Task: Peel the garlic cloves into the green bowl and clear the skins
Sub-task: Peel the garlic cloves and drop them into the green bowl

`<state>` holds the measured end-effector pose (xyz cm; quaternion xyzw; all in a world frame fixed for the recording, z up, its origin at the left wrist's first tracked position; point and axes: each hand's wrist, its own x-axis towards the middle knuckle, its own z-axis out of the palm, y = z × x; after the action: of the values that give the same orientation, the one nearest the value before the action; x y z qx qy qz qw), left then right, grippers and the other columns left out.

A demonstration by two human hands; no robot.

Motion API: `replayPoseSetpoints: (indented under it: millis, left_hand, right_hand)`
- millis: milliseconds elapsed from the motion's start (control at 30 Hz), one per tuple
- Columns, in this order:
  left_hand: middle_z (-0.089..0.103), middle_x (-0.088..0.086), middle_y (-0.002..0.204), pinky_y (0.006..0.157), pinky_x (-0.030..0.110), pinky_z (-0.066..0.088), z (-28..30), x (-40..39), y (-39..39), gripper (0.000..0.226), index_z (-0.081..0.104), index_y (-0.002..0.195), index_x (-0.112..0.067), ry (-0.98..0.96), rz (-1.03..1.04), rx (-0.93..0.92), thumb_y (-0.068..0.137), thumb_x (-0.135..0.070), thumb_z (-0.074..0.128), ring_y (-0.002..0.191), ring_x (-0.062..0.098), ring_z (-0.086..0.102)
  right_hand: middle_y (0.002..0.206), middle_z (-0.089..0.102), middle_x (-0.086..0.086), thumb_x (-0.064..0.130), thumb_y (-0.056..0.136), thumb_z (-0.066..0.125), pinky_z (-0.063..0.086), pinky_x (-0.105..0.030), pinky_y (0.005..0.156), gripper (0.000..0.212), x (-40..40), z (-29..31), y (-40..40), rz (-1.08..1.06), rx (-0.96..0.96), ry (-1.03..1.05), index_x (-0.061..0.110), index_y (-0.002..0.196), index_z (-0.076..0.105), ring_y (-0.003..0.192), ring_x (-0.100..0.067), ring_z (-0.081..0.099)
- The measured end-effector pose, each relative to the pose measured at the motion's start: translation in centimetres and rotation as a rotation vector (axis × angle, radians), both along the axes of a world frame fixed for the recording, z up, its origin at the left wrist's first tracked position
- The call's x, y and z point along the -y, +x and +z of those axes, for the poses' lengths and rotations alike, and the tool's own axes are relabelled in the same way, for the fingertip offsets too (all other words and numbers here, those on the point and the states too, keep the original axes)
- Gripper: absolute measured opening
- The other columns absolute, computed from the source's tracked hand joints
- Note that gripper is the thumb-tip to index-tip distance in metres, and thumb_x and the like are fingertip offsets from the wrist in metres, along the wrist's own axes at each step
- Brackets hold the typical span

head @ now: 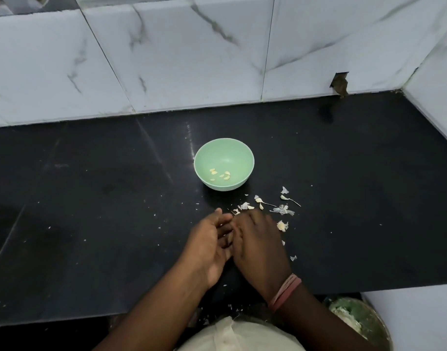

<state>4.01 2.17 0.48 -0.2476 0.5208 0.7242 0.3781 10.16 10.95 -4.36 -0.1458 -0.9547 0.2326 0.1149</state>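
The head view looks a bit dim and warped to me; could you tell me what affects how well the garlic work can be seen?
In the head view, light is low and flat; the black counter shows only a faint glare streak behind the green bowl. Wide-angle bending tilts the wall tiles. The left hand and right hand are slightly soft, hiding whatever they hold; the garlic skins stand out clearly.

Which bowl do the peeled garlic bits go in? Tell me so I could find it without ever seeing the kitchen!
Look at the black countertop under the white marble wall tiles. Near its middle, just beyond the person's two hands, stands a small round green bowl. It is the only bowl on the counter, pale mint green, with a few peeled garlic pieces inside.
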Motion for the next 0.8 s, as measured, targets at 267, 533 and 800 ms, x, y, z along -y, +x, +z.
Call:
replayPoseSetpoints:
  millis: [267,533,800]
  left_hand:
    - [0.072,0.010,0.114,0.090,0.030,0.053,-1.5,0.7,-1.3,0.025,0.070,0.106,-0.010,-0.067,0.161,-0.118,0.103,-0.018,0.047,0.102,0.021,0.068]
    - [0.074,0.009,0.107,0.085,0.032,0.056,-2.1,0.3,-1.3,0.024,0.069,0.109,-0.007,-0.055,0.107,-0.081,0.104,-0.017,0.047,0.099,0.022,0.071]
    - [0.074,0.002,0.091,0.069,0.025,0.053,-2.2,0.5,-0.8,0.023,0.070,0.103,-0.012,-0.076,0.091,-0.069,0.103,-0.018,0.047,0.080,0.014,0.068]
  right_hand:
    - [0.095,0.061,-0.002,0.026,0.089,0.052,0.048,-0.043,0.083,0.013,-3.1,-2.2,0.1,-0.131,0.019,-0.149,0.022,0.091,0.064,0.089,-0.026,0.058]
    - [0.085,0.069,-0.006,0.016,0.089,0.063,0.050,-0.043,0.081,0.013,-6.2,-1.3,-2.9,-0.183,0.044,-0.072,0.019,0.084,0.075,0.082,-0.032,0.063]
    - [0.097,0.068,-0.008,0.030,0.096,0.042,0.044,-0.040,0.087,0.034,-5.6,-1.0,-4.5,-0.055,0.215,0.076,0.018,0.088,0.072,0.094,-0.031,0.060]
